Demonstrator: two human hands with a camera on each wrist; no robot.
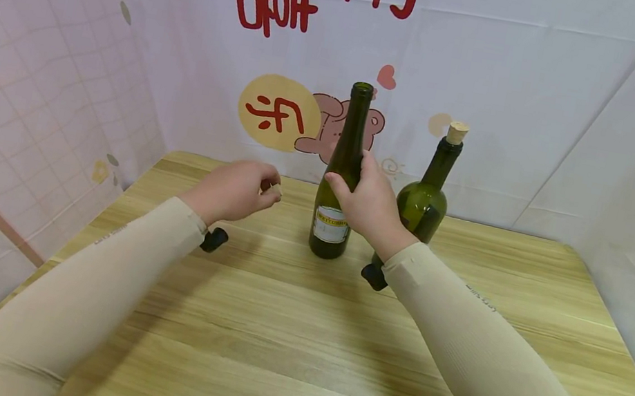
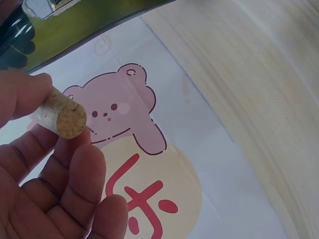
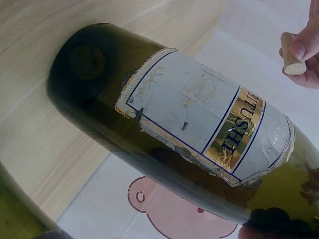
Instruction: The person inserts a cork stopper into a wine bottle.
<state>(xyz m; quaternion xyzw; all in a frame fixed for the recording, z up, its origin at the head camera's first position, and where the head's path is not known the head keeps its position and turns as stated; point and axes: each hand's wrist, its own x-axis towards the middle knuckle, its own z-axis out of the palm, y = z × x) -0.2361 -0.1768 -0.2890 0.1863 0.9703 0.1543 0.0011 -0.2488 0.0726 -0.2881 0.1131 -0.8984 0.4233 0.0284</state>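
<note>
My left hand [image 1: 238, 193] pinches a small cork [image 2: 64, 115] between thumb and fingers, held above the table to the left of the bottles. In the right wrist view the same cork [image 3: 293, 54] shows at the upper right. A green wine bottle [image 1: 354, 127] with an uncorked mouth stands upright in the middle of the head view. My right hand [image 1: 371, 207] grips it around the body from the right, just above its worn white and gold label [image 3: 199, 114]. The cork and the bottle are apart.
A second green wine bottle [image 1: 421, 205] stands right behind my right hand, a cork [image 1: 457, 133] in its neck. The wooden table [image 1: 280, 346] ends at a white printed cloth wall [image 1: 501, 81] behind and at the sides.
</note>
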